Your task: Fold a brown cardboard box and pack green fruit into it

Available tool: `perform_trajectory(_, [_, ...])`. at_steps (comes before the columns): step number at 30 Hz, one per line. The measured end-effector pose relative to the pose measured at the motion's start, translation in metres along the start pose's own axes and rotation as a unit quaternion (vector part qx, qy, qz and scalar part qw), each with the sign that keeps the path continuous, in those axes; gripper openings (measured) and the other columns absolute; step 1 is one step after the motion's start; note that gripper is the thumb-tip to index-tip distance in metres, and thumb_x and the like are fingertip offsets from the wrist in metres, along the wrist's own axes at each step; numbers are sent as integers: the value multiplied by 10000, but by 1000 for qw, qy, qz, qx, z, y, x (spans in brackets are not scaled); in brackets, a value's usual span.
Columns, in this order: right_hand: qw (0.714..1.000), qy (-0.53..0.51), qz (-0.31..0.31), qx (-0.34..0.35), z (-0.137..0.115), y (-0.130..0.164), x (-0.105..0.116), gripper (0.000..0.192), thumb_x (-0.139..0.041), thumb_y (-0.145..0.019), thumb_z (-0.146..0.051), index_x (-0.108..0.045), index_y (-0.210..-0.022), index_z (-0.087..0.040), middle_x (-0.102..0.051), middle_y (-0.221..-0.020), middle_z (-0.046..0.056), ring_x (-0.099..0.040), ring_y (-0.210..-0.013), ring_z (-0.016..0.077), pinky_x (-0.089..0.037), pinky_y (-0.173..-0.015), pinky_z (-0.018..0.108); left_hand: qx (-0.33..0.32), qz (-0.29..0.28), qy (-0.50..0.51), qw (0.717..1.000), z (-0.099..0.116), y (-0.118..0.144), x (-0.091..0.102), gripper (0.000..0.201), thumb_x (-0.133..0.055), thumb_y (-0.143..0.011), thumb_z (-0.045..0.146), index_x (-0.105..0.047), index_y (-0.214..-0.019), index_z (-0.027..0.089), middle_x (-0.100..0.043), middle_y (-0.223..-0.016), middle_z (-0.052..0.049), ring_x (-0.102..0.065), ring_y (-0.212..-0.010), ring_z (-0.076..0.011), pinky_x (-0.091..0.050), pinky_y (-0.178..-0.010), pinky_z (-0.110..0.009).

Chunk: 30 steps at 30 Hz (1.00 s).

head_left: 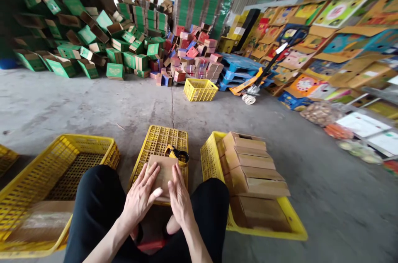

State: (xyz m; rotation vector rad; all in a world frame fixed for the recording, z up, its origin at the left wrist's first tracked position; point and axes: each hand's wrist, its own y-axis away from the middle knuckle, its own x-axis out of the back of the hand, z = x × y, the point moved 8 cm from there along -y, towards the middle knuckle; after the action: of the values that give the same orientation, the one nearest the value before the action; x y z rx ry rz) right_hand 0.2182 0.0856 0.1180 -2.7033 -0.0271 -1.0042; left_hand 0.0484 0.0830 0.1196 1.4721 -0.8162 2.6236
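Fingers of both hands, left hand (140, 197) and right hand (179, 197), lie flat, spread on cardboard box (162, 173)

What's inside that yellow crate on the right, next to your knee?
The yellow crate holds a leaning row of flat brown cardboard boxes. They cover its floor, so anything beneath them cannot be seen.

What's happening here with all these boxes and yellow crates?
A seated person presses both hands, the left hand and the right hand, flat on a small brown cardboard box resting on an upturned yellow crate. A tape dispenser lies just behind the box. To the right, a yellow crate holds a stack of similar boxes. To the left sits another yellow crate.
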Motion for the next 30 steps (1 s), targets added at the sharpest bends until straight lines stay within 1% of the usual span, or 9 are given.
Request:
perform_trajectory(5, [997, 54, 49, 24, 2, 1, 7, 561, -379, -1154, -435, -346, -1697, -297, -422, -1711, 60, -378, -1595, 274, -436, -1275, 508, -8, 3, 22, 1000, 3, 0, -3, 711, -455, -1116, 554, -226, -1736, 294, -412, -1726, -64, -246, -1648, -318, -472, -1236, -509])
perform_trajectory(9, [993, 96, 36, 57, 2, -21, 14, 582, -406, -1139, -484, -409, -1677, -261, -426, -1709, 68, -286, -1630, 329, -415, -1278, 576, -14, 4, 27, 1000, 5, -4, -8, 704, -454, -1117, 550, -219, -1737, 311, -409, -1728, -57, -231, -1651, -330, -504, -1209, -504])
perform_trajectory(11, [990, 114, 32, 71, 1, -36, 17, 605, -446, -1120, -524, -450, -1659, -250, -452, -1695, 75, -292, -1628, 352, -416, -1275, 584, -18, 4, 26, 999, 5, -5, -10, 713, -451, -1117, 555, -207, -1739, 308, -401, -1733, -58, -225, -1652, -335, -510, -1202, -500])
perform_trajectory(15, [988, 124, 37, 81, -2, -59, 14, 565, -476, -1106, -523, -556, -1592, -246, -580, -1602, 96, -449, -1558, 332, -468, -1244, 528, -15, 5, 14, 1000, 1, -4, -8, 729, -448, -1117, 556, -183, -1745, 297, -383, -1741, -59, -219, -1654, -329, -517, -1193, -474])
perform_trajectory(19, [995, 83, 38, 47, -1, -69, 11, 534, -355, -1142, -476, -608, -1543, -229, -639, -1533, 114, -614, -1422, 248, -520, -1190, 396, -20, 1, 6, 1000, -1, -3, -5, 751, -446, -1112, 572, -175, -1747, 276, -384, -1739, -76, -222, -1651, -332, -496, -1212, -481])
perform_trajectory(22, [999, 27, 23, 41, -1, -69, 12, 582, -293, -1151, -516, -548, -1594, -237, -597, -1585, 97, -581, -1456, 215, -493, -1207, 374, -20, 1, 5, 1000, -2, -3, 0, 758, -435, -1112, 584, -177, -1747, 262, -398, -1731, -85, -224, -1650, -332, -493, -1214, -491])
perform_trajectory(25, [999, -15, 12, 37, -1, -62, 12, 613, -279, -1144, -579, -398, -1674, -295, -536, -1644, 56, -513, -1516, 201, -481, -1214, 413, -11, 3, 3, 1000, -6, -1, 4, 736, -430, -1120, 562, -182, -1746, 267, -410, -1725, -79, -244, -1647, -315, -501, -1208, -473])
perform_trajectory(27, [999, -37, 10, 25, 1, -51, 8, 615, -220, -1149, -577, -311, -1698, -315, -539, -1640, 50, -524, -1507, 197, -506, -1185, 435, -5, 1, 4, 1000, -12, 2, 7, 731, -434, -1119, 556, -186, -1746, 273, -404, -1729, -72, -251, -1645, -309, -506, -1205, -466])
perform_trajectory(30, [998, -47, 11, 29, 0, -27, -7, 598, -138, -1161, -514, -243, -1710, -303, -552, -1628, 56, -569, -1469, 192, -535, -1153, 425, 17, 4, 7, 1000, -28, 8, 12, 712, -433, -1121, 546, -197, -1743, 293, -395, -1735, -58, -261, -1643, -298, -501, -1212, -462])
